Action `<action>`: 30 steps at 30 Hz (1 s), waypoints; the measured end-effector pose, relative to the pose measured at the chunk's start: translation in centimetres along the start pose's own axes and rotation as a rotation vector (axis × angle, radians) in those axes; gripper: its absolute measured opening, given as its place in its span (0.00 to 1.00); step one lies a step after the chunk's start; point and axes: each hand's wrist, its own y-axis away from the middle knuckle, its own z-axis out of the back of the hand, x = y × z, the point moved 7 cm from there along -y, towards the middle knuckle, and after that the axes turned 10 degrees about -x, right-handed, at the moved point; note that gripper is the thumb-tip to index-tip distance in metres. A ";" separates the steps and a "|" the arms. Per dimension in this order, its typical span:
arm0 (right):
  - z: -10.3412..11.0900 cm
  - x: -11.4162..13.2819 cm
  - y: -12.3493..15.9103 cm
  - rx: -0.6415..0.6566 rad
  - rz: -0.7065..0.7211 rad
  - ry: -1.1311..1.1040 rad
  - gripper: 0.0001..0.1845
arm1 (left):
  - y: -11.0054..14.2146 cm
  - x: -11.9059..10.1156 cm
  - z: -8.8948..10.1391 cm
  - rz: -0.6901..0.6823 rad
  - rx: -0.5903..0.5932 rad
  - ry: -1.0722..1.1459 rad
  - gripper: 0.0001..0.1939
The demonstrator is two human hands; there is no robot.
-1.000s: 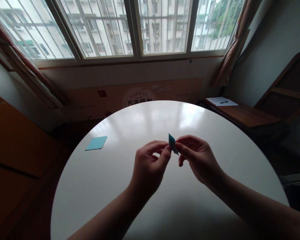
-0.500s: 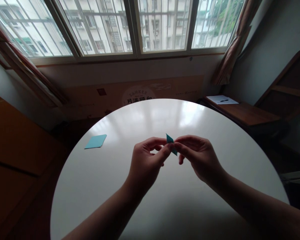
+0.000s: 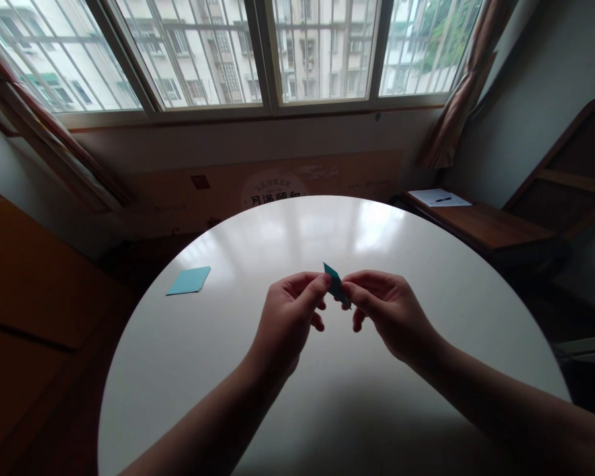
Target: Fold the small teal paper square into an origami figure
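A small folded piece of teal paper (image 3: 336,285) is held up above the white round table (image 3: 297,410), tilted between my two hands. My left hand (image 3: 295,307) pinches its upper left side, thumb on the near face. On its right edge, the thumb and forefinger of my right hand (image 3: 387,304) are closed. The other fingers of both hands curl loosely below, and parts of the paper are hidden behind the fingertips. Flat on the table to the left lies a square of light teal paper (image 3: 189,281), its edges suggesting a thin stack.
Beyond the table, at the right, a wooden surface (image 3: 496,225) bears a white sheet (image 3: 426,196) with a pen (image 3: 444,199). A barred window (image 3: 317,53) fills the far wall, with a curtain (image 3: 459,99) on its right. An orange-brown cabinet (image 3: 24,277) stands at the left.
My left thumb has shifted left and up along the folded paper, so more of its face shows between my hands. My right hand keeps its pinch, moved slightly left.
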 end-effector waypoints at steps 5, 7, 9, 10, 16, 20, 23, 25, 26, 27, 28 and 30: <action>-0.1 0.1 0.0 -0.013 0.025 0.053 0.08 | 0.1 -0.1 0.1 -0.043 0.027 -0.052 0.10; -0.2 0.1 0.1 -0.015 0.040 0.091 0.09 | 0.2 -0.3 0.2 -0.090 0.015 -0.107 0.09; -0.2 0.1 0.3 -0.027 0.052 0.131 0.10 | 0.2 -0.5 0.3 -0.124 -0.012 -0.151 0.08; -0.3 0.1 0.3 -0.032 0.057 0.147 0.10 | 0.2 -0.6 0.4 -0.130 -0.025 -0.160 0.08; -0.5 0.1 0.3 -0.001 0.040 0.169 0.08 | -0.3 -0.4 0.5 -0.085 0.011 -0.119 0.08; -0.6 -0.2 0.2 0.048 -0.033 0.101 0.09 | -0.5 -0.3 0.2 -0.041 0.110 -0.118 0.06; -0.7 -0.6 0.3 0.079 -0.108 0.050 0.10 | -0.6 -0.5 -0.1 -0.036 0.165 -0.147 0.07; -0.8 -0.7 0.3 0.098 -0.137 0.031 0.11 | -0.5 -0.6 -0.2 -0.029 0.184 -0.169 0.08; -0.8 -0.7 0.4 0.101 -0.144 0.025 0.11 | -0.5 -0.6 -0.1 -0.019 0.183 -0.175 0.09; -0.8 -0.7 0.4 0.097 -0.146 0.021 0.11 | -0.5 -0.6 0.0 -0.006 0.173 -0.177 0.10; -0.7 -0.6 0.4 0.086 -0.143 0.020 0.11 | -0.6 -0.5 0.2 0.009 0.158 -0.173 0.12; -0.5 -0.5 0.3 0.051 -0.129 0.027 0.10 | -0.7 -0.4 0.5 0.034 0.125 -0.153 0.16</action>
